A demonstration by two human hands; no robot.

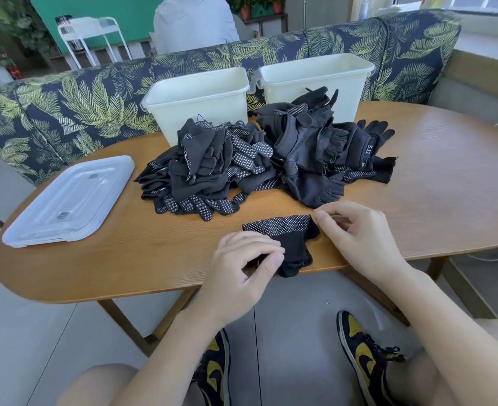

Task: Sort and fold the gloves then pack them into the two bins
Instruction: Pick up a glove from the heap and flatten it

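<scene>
Oval wooden table (417,177); two white bins (201,101) at far edge, clear lid (69,200) lying far left. Two heaps of black gloves (212,168) mid-table, in front of bins. Folded dotted glove (283,232) at near edge, between both hands. Left hand (242,265) curled, pinching glove's near cuff. Right hand (356,232) curled, fingertips pinching glove's right end. Both forearms reaching in from below.

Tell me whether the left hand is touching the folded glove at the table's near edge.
Touching. The head view shows the left hand pinching the near end of the folded glove between thumb and fingertips.
</scene>
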